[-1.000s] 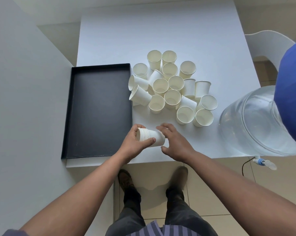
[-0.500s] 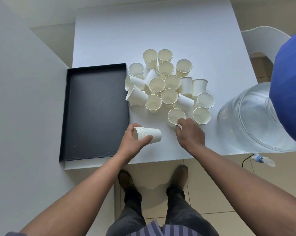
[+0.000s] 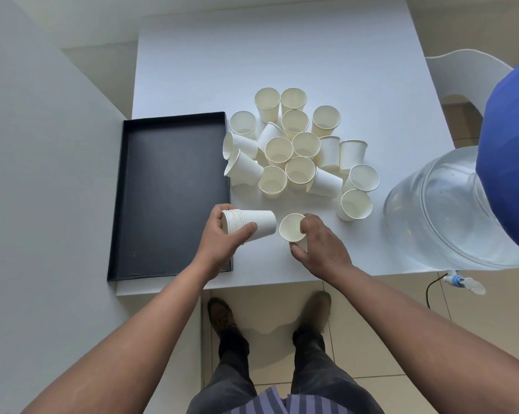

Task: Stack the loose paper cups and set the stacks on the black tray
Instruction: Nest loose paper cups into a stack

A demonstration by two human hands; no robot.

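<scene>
— What have your hands got?

— My left hand is wrapped around a stack of paper cups lying sideways, rims to the left. My right hand pinches a single paper cup with its mouth facing the stack, just beside it.

— And everything else?

— The loose cups sit clustered at centre frame on the white table, some tipped over. The black tray lies at centre left, touching the cluster. A clear water dispenser bottle is at the right edge.
</scene>
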